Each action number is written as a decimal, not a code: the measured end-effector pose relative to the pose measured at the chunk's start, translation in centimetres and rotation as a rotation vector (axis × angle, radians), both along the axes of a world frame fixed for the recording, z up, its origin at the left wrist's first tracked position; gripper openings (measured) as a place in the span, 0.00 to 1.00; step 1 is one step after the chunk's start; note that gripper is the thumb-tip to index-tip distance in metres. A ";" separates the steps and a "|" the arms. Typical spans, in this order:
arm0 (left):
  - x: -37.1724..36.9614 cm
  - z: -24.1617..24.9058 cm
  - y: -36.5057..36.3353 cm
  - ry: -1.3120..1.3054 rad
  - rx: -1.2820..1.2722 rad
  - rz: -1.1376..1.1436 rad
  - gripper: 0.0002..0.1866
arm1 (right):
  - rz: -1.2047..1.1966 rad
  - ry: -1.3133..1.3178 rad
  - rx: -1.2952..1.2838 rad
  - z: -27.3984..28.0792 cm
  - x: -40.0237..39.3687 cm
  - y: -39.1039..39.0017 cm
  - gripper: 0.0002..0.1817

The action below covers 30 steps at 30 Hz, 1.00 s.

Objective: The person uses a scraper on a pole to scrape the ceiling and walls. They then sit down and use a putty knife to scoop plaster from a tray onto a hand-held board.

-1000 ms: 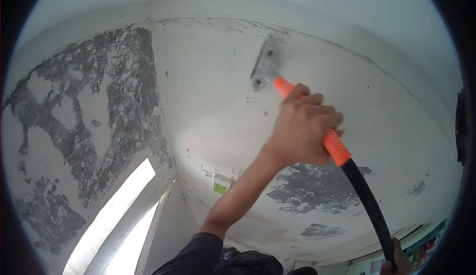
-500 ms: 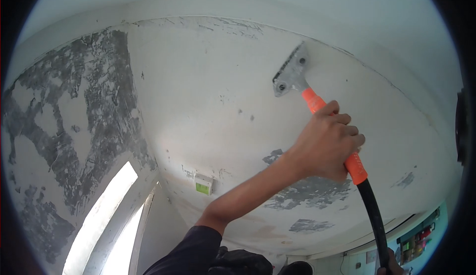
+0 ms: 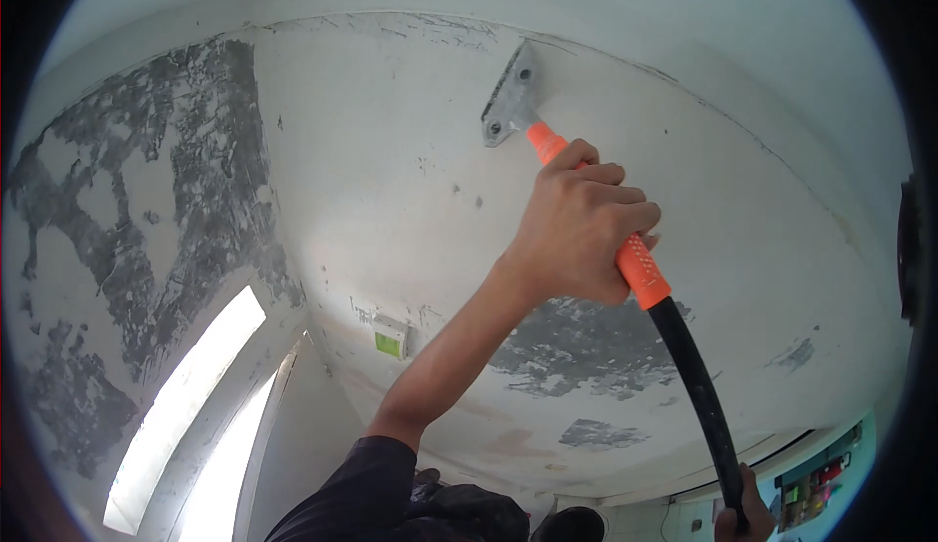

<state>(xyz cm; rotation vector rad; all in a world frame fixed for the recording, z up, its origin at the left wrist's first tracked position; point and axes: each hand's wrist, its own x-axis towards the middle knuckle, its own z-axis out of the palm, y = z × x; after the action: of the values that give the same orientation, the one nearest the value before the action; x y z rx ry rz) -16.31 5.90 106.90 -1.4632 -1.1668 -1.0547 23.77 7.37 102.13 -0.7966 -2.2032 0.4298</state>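
A scraper with a grey metal head lies against the white wall near its upper edge. Its orange grip runs down into a long black handle. My left hand is wrapped round the orange grip, with the fingers curled over it; part of the grip is hidden under the palm. Low at the right, my right hand holds the black handle near the bottom edge of the view, only partly visible.
Grey patches mark the white wall, and a larger rough grey area covers the left wall. A small box with a green front is fixed low on the wall. Bright openings are at the lower left. Colourful items show at the lower right.
The scraper head and my left hand have moved up and to the left across the wall. More of my right hand now shows at the lower right, shifted slightly left and up.
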 end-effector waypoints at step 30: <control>2.3 -0.8 2.1 0.046 -0.086 -0.125 0.10 | -0.112 0.153 0.116 -5.1 2.0 -0.8 0.32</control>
<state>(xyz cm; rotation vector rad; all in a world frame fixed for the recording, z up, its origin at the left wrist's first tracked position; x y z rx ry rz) -14.01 8.03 106.13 -1.6368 -1.1113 -1.0602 25.75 6.59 97.02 -0.7931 -2.0113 0.2944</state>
